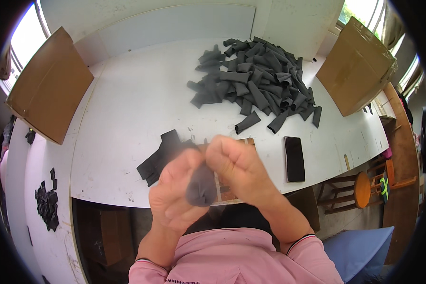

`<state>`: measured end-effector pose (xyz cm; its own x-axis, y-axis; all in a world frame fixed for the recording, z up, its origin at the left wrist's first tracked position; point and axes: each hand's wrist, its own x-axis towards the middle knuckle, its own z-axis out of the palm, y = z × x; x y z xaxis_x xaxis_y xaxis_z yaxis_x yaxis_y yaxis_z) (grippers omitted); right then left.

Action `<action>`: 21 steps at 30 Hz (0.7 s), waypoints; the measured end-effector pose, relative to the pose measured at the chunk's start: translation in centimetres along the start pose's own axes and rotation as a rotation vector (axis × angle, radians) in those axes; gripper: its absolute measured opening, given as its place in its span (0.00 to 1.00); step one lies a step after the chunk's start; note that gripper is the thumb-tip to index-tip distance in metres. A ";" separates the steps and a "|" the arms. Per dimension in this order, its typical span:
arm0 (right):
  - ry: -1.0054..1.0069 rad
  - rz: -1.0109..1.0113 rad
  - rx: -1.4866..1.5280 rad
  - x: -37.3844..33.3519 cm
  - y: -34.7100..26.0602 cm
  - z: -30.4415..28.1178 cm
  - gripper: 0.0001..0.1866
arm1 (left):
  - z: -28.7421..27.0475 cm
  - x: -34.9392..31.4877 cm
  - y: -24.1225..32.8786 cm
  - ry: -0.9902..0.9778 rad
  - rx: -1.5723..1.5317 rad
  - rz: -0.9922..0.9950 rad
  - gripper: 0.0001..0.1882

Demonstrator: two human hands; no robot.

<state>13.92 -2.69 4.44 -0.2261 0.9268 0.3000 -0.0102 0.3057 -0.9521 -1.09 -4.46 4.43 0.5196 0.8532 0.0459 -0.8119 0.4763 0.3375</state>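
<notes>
A dark grey fabric tube is held up in front of my body, over the table's near edge. My left hand is closed round its left side, with the fingertips near its upper end. My right hand has its fingers curled in against the tube's top, next to the left fingertips; motion blurs both hands a little. Just beyond my left hand lie several flat dark grey fabric pieces. Under my hands, a brown patterned board shows in part.
A large heap of dark grey fabric tubes covers the far right of the white table. Cardboard boxes stand at left and right. A black phone lies right of my hands. Small dark scraps lie on the left surface.
</notes>
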 end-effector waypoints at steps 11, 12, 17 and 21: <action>-0.079 0.557 0.579 0.9 8.1 -1.2 0.14 | -7.3 3.5 -0.5 0.226 -0.139 -0.133 0.13; -0.077 0.553 0.578 1.1 8.2 -1.2 0.14 | -7.2 3.6 -0.5 0.271 -0.201 -0.119 0.13; -0.149 0.447 0.434 3.0 5.3 -1.4 0.15 | -4.2 3.8 0.1 0.176 -0.572 -0.065 0.16; -0.199 0.529 0.314 3.1 6.9 -1.6 0.14 | -6.3 3.8 -0.3 0.027 -0.613 -0.023 0.17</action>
<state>14.70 2.62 -1.08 -0.4543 0.8674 -0.2032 -0.1256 -0.2881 -0.9493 -0.54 -0.07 -1.46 0.5384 0.8425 0.0184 -0.8100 0.5234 -0.2646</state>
